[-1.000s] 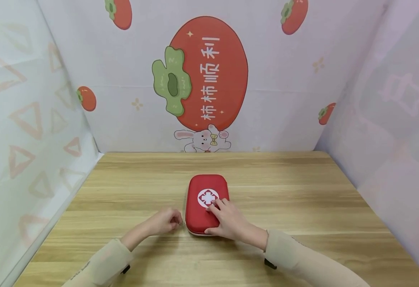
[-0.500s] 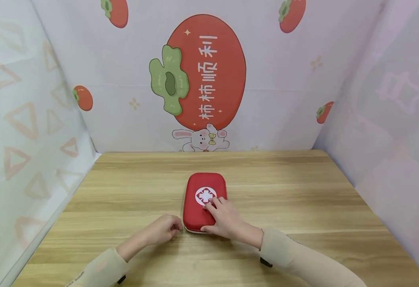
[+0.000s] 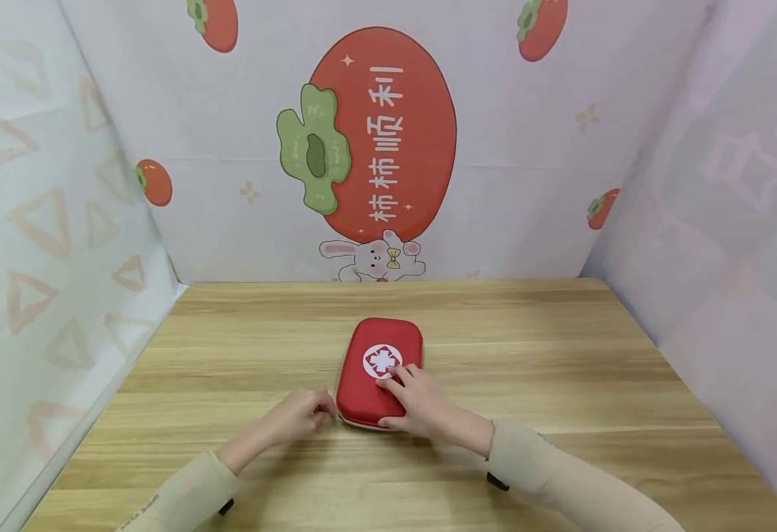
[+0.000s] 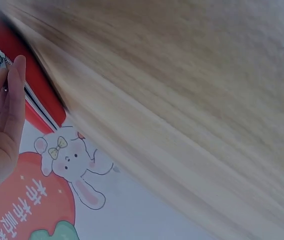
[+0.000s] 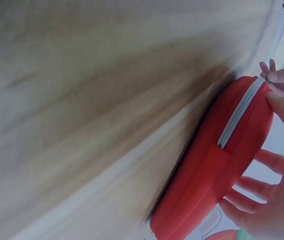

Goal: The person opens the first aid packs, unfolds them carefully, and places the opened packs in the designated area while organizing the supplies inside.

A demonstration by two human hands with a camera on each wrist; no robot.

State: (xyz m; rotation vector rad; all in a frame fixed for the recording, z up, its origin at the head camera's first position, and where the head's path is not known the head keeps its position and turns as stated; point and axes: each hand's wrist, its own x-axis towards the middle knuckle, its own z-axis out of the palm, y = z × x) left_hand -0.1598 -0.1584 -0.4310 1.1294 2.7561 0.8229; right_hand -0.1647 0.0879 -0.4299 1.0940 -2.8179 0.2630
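A red zippered first-aid case [image 3: 361, 395] with a white cross emblem lies flat on the table, its far end angled slightly right. At its near left corner, my left hand [image 3: 295, 420] pinches the zipper pull [image 4: 2, 61] between thumb and fingers, as the left wrist view shows. My right hand [image 3: 431, 408] holds the case at its near right part, fingers bent over the lid and thumb at the near edge. In the right wrist view, the silver zipper [image 5: 239, 112] runs closed along the visible side. The case's contents are hidden.
The wood-grain table [image 3: 528, 355] extends around the case on every side. A white backdrop [image 3: 508, 222] with persimmon and rabbit prints stands behind it, with patterned cloth walls at left and right.
The case has turned slightly clockwise, its far end swinging right. My left hand has shifted a little forward at the corner; my right hand keeps its hold. The head view has shifted slightly.
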